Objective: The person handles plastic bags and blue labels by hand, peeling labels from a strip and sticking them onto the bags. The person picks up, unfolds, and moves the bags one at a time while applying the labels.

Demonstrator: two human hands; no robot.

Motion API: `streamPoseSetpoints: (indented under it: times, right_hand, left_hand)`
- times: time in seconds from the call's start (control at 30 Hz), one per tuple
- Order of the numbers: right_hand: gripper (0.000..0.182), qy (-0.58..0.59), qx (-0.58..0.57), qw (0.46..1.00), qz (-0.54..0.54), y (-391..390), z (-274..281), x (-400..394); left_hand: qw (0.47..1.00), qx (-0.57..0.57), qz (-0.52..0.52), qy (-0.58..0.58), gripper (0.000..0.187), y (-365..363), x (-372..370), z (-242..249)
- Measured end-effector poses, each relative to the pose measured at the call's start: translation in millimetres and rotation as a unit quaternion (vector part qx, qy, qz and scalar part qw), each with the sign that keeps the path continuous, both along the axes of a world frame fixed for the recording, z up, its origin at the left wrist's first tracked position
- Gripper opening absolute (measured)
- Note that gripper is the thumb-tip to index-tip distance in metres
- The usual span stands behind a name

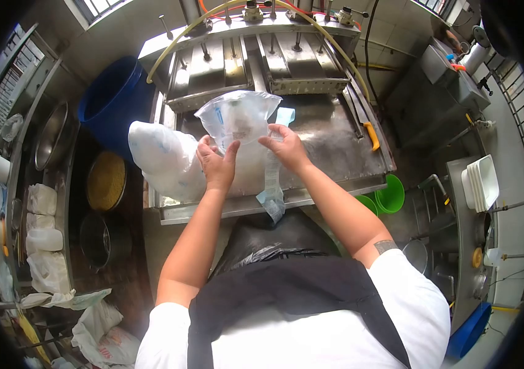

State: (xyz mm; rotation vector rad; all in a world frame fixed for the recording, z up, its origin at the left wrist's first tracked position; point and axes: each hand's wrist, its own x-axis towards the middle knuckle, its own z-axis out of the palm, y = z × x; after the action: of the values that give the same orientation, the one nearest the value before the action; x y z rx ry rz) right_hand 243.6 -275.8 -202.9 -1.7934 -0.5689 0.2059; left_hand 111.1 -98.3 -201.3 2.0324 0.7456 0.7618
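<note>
A clear plastic bag [237, 115] with blue print is spread wide at its mouth above the steel worktop. My left hand [217, 162] grips its lower left side, thumb pointing up and fingers partly behind the film. On the other side my right hand [286, 149] pinches its right edge between thumb and fingers. Beneath my right hand a bluish-white strip of plastic [273, 178] runs down over the table's front edge. Left of my left hand stands a bulging white plastic bundle [165, 154] with faint blue marks.
A steel press-like machine [256, 58] covers the table's back. A knife with an orange handle [371, 136] lies at the worktop's right. Around the table are a blue barrel [111, 92], green buckets [391, 195] and a black bag [274, 237] before my apron.
</note>
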Motion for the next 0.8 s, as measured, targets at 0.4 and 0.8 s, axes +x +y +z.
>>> streamPoseSetpoints:
  times: [0.4,0.8]
  right_hand:
    - [0.074,-0.047,-0.044,0.993,0.104,19,-12,10]
    - [0.094,-0.021,-0.108,0.98,0.166,0,-27,-10]
  left_hand:
    - [0.966,-0.057,-0.253,-0.01,0.087,20,10,-19]
    - [0.957,0.126,-0.145,0.217,0.132,16,-3,-62]
